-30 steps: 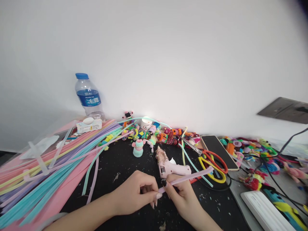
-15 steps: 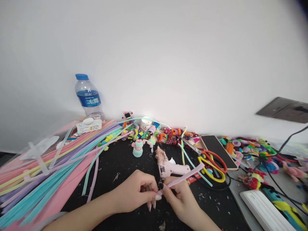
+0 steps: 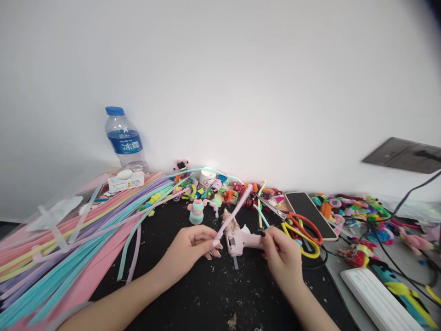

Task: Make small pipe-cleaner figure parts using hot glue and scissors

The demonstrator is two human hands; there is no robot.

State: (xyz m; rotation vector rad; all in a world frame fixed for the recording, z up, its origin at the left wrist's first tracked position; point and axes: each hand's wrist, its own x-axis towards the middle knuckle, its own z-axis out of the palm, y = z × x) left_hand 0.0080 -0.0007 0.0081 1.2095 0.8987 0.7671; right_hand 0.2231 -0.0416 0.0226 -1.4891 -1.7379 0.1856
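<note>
My left hand [image 3: 196, 248] pinches the lower end of a pale lilac pipe cleaner [image 3: 237, 211] between thumb and fingers. The strip slants up and right, crossing in front of a pink glue gun [image 3: 239, 241]. My right hand [image 3: 283, 255] is closed, fingers curled over the end of the gun's handle. Whatever it may be gripping there is hidden. A mint pipe cleaner [image 3: 261, 214] runs behind that hand. Beyond my left hand stands a small mint-and-pink fuzzy figure [image 3: 196, 212].
Long pastel pipe cleaners [image 3: 103, 234] cover the left side, near a water bottle [image 3: 124, 142]. Scissors [image 3: 303, 225] and a phone [image 3: 310, 214] lie at right. A white power strip [image 3: 377, 299] and cables are farther right. Small fuzzy figures [image 3: 347, 211] crowd the back.
My right hand has let go of the lilac pipe cleaner and moved right to the glue gun's handle. My left hand has moved up slightly, and the strip now points more upward.
</note>
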